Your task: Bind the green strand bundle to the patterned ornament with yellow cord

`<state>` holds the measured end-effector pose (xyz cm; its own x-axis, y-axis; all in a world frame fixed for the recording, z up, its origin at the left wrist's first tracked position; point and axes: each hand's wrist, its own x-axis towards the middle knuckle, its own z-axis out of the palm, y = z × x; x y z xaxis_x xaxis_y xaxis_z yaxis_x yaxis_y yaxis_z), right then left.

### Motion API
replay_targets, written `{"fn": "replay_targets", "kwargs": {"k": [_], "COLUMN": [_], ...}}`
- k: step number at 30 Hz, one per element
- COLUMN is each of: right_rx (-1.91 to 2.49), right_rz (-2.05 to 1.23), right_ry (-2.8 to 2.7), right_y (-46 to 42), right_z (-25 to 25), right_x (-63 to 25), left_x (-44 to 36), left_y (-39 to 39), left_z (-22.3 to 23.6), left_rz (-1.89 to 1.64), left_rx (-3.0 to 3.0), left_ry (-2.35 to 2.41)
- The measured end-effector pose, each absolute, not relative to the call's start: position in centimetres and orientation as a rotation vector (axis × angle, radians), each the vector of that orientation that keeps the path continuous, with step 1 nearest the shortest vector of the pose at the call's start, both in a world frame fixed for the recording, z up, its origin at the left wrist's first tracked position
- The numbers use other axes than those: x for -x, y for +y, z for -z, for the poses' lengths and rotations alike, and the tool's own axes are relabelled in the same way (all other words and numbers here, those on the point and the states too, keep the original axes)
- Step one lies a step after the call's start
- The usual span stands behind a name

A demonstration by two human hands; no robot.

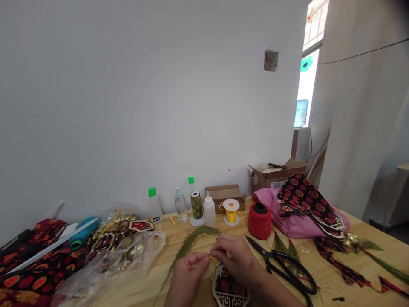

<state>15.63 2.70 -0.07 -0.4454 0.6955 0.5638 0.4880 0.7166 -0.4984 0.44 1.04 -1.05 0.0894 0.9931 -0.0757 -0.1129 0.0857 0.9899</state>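
Note:
At the near middle of the table, my left hand [191, 273] pinches a yellow cord [213, 266] between thumb and forefinger. My right hand [234, 258] closes on the same cord from the other side, its fingertips almost meeting the left ones. Under my right hand lies a wooden-framed ornament [230, 290] with dark, red-patterned fabric and a cut-out lattice; the hand partly covers it. The yellow cord runs down along the ornament's left edge. A bundle of green tassel thread [188, 245] curves behind my left hand. Black-handled scissors [284, 264] lie open to the right.
Behind stand a red thread cone [259, 221], a yellow cord spool [231, 215], a green thread spool [196, 207] and several bottles, including a white squeeze bottle [209, 211]. Bells in a plastic bag [131, 251] lie left. A pink bag [300, 226] and cardboard box [277, 177] sit right.

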Motion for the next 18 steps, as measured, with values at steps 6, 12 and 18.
{"fn": "replay_targets", "kwargs": {"k": [6, 12, 18], "right_rx": [0.916, 0.977, 1.019], "right_rz": [-0.335, -0.327, -0.247], "right_ry": [-2.126, -2.128, -2.18], "right_y": [2.76, 2.93, 2.72], "right_z": [0.16, 0.58, 0.26], "right_x": [-15.68, -15.75, -15.72], "left_x": [-0.52, -0.58, -0.53], "left_y": [0.93, 0.84, 0.74], "left_z": [0.84, 0.9, 1.26], "left_rz": [-1.125, -1.107, -1.1], "left_rx": [-1.17, -1.146, -1.147], "left_ry": [1.069, 1.086, 1.033]}}
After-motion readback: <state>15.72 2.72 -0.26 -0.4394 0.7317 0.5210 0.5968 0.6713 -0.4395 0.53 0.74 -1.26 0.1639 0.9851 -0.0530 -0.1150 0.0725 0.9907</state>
